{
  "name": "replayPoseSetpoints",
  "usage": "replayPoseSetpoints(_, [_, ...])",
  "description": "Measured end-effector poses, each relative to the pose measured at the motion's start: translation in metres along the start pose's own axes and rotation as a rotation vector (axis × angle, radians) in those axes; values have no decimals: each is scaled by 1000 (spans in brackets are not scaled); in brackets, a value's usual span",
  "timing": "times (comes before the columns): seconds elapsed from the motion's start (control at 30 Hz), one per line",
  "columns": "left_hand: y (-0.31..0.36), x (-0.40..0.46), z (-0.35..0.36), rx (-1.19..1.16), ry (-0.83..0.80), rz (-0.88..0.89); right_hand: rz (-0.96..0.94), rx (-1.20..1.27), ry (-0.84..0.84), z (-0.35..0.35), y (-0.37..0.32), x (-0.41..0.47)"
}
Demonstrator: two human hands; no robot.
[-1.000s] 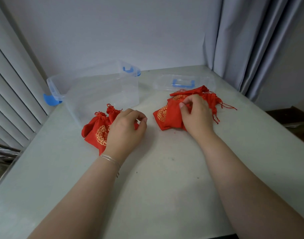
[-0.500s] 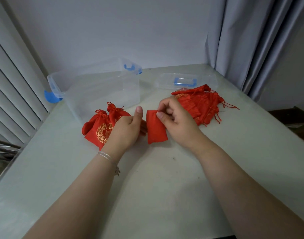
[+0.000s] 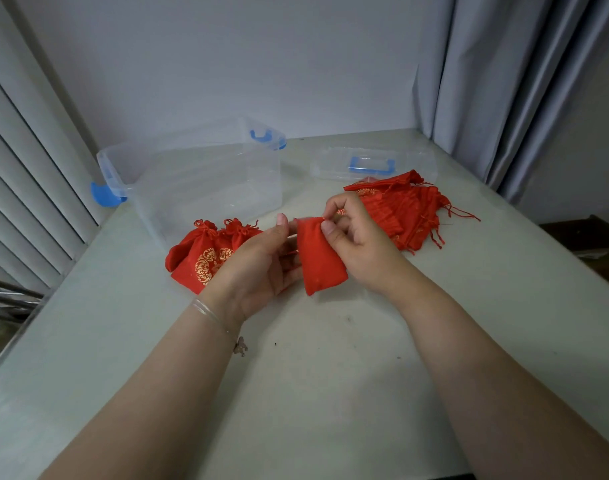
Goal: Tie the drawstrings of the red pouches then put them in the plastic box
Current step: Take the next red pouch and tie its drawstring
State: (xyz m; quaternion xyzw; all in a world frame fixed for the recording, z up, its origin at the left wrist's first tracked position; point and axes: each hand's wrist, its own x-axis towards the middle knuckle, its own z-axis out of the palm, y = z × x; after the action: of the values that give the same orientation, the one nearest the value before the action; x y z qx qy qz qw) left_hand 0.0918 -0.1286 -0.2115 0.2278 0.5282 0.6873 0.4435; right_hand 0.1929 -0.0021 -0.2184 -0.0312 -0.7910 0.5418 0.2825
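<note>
A light, limp pouch (image 3: 319,258) is pinched at its mouth by the right hand (image 3: 356,244) and steadied by the left hand (image 3: 261,261); the drawstrings are judged the best hold.

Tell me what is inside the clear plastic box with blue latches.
Nothing shows through the clear plastic box with blue latches: it looks empty. Two tied red pouches lie just in front, outside it.

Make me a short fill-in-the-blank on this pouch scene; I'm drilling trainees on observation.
1. Both hands hold one plain ____ pouch.
2. The plastic box stands open; its lid has a ____ handle.
3. The tied pouches lie beside the ____ hand.
4. The right hand pinches the pouch at its ____ edge.

Missing words: red; blue; left; top
</note>
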Motion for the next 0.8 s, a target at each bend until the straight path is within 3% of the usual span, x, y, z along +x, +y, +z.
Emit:
replayPoseSetpoints(0.13, [3, 3, -4, -204, 175, 102, 29, -61, -66, 4, 2, -1])
replayPoseSetpoints(0.53, [7, 7, -16, -406, 375, 290, 283, -447, 72, -18, 6, 1])
replayPoseSetpoints(0.7, [10, 6, -21, -505, 430, 284, 366, -303, 195, -25, -1, 2])
replayPoseSetpoints(0.8, [10, 5, -23, -539, 462, 292, 415, -29, 323, -25, -6, 3])
